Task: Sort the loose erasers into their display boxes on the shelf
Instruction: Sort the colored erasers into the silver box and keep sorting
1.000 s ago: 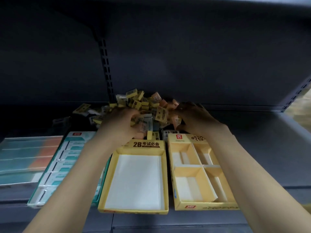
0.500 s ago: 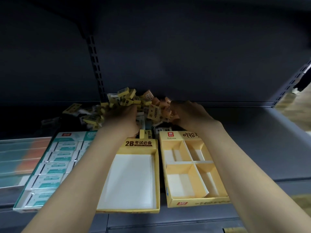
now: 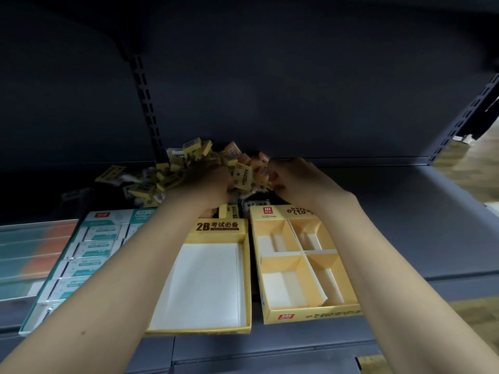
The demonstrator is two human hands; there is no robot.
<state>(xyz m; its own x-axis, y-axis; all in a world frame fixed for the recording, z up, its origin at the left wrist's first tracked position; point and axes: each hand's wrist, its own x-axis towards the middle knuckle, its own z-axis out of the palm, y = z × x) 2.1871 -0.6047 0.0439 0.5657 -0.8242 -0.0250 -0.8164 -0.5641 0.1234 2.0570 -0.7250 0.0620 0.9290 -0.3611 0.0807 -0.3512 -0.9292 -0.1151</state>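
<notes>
Loose erasers [image 3: 189, 168] lie in a heap at the back of the grey metal shelf [image 3: 405, 225], against the dark rear panel. Heap sits directly behind the two open yellow boxes, and both hands are in it.

Left hand [image 3: 205, 187]: reaches into the middle of the heap, back of hand up, fingers curled down among the erasers. Whether it has hold of any: cannot tell, fingertips are buried.

Right hand [image 3: 294, 179]: at the right edge of the heap, fingers bent inward and touching the orange-wrapped pieces there. A firm grip is not visible; cannot tell.

Materials: erasers are small rectangular blocks in printed paper sleeves, mostly yellow, some pale orange, lying at all angles. The 2B box [image 3: 199, 279] is a shallow yellow card tray with a plain white floor, nothing in it. The divided box [image 3: 302, 265], just beside it on the right, is orange-yellow card with a cross partition making four compartments. Left of these, a teal-and-white box [image 3: 89, 249] holds rows of wrapped erasers.
</notes>
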